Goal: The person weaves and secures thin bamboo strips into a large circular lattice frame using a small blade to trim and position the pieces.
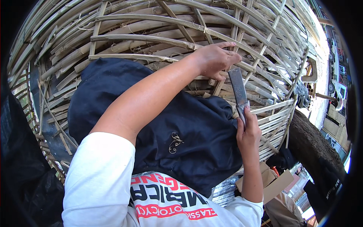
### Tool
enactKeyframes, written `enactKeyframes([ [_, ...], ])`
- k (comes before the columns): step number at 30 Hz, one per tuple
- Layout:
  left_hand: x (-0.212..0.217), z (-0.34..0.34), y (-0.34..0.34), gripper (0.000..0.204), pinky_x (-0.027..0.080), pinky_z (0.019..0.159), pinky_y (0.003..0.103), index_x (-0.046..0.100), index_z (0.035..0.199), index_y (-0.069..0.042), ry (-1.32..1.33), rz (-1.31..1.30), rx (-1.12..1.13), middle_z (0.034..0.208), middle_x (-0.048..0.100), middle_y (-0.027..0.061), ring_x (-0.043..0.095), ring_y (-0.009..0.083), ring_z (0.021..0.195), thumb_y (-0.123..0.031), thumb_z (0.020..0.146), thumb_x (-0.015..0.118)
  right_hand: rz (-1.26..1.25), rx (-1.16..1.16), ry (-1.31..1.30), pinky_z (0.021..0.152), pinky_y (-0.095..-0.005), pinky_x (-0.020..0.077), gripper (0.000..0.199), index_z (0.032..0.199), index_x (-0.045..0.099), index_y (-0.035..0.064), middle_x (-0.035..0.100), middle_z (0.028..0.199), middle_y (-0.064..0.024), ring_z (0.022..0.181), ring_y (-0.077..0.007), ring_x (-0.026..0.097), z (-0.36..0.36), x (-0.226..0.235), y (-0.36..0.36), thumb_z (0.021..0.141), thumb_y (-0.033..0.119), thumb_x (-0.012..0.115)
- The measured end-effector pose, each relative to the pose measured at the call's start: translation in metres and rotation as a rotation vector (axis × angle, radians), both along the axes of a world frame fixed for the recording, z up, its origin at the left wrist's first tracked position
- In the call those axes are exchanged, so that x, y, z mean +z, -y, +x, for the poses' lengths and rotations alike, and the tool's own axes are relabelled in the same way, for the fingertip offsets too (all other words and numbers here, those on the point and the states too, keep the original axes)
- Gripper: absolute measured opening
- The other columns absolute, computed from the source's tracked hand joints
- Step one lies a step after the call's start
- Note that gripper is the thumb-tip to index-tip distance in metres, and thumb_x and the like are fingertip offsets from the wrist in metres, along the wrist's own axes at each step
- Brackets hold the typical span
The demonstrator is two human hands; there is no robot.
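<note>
My right hand (248,130) is closed round the handle of a broad, flat-bladed knife (237,84), its dark blade pointing up and away from me. Farther up, my left hand (218,60) is beside the blade's tip, over crossing split-bamboo strips (223,36). Its fingers point right and the thumb sits apart below them; I cannot see a strip gripped in them. A dark blue cloth (204,140) covers my lap, and a few thin curled shavings (174,143) lie on it.
Woven bamboo latticework (140,26) spreads across the far side and curves down the right. A thick tree trunk (315,142) leans at the right, near an open cardboard box (278,185). Dark sheeting (26,151) hangs at the left. Parked vehicles (335,83) stand at the far right.
</note>
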State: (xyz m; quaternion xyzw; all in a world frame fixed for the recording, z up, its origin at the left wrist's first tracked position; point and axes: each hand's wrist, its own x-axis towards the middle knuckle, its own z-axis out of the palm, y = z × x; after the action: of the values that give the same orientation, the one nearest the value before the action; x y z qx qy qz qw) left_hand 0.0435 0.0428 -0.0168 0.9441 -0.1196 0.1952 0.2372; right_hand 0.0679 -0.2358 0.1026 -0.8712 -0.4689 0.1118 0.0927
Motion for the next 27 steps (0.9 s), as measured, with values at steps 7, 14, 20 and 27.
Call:
enactKeyframes([
  [7, 0.003, -0.002, 0.000, 0.085, 0.027, 0.123, 0.042, 0.050, 0.135, -0.004, -0.039, 0.066, 0.021, 0.129, 0.063, 0.0034, 0.062, 0.0150, 0.120, -0.041, 0.068, 0.085, -0.041, -0.027, -0.011, 0.067, -0.0480, 0.0526, 0.044, 0.137, 0.054, 0.0098, 0.064, 0.098, -0.0180, 0.081, -0.0392, 0.067, 0.001, 0.004, -0.005, 0.094, 0.011, 0.065],
  [14, 0.005, -0.003, 0.002, 0.085, 0.028, 0.124, 0.041, 0.048, 0.136, -0.005, -0.055, 0.091, 0.041, 0.130, 0.063, 0.0029, 0.062, 0.0145, 0.120, -0.040, 0.067, 0.085, 0.075, -0.012, -0.012, 0.066, -0.0478, 0.0522, 0.044, 0.138, 0.054, 0.0115, 0.063, 0.097, -0.0174, 0.078, -0.0392, 0.067, -0.006, 0.004, -0.002, 0.095, 0.014, 0.064],
  [20, -0.002, -0.001, 0.003, 0.082, 0.029, 0.123, 0.041, 0.047, 0.133, -0.006, 0.046, 0.054, 0.054, 0.127, 0.065, 0.0030, 0.065, 0.0157, 0.116, -0.038, 0.068, 0.085, 0.111, -0.041, 0.026, 0.066, -0.0475, 0.0523, 0.043, 0.137, 0.054, 0.0107, 0.064, 0.097, -0.0178, 0.080, -0.0395, 0.067, -0.006, -0.001, 0.001, 0.095, 0.014, 0.064],
  [27, 0.000, -0.003, 0.000, 0.081, 0.029, 0.123, 0.041, 0.048, 0.133, -0.004, 0.062, 0.042, 0.035, 0.125, 0.065, 0.0047, 0.064, 0.0164, 0.116, -0.039, 0.070, 0.085, 0.164, -0.047, -0.020, 0.067, -0.0476, 0.0527, 0.043, 0.137, 0.054, 0.0106, 0.065, 0.099, -0.0187, 0.082, -0.0397, 0.068, -0.007, 0.001, -0.005, 0.095, 0.012, 0.064],
])
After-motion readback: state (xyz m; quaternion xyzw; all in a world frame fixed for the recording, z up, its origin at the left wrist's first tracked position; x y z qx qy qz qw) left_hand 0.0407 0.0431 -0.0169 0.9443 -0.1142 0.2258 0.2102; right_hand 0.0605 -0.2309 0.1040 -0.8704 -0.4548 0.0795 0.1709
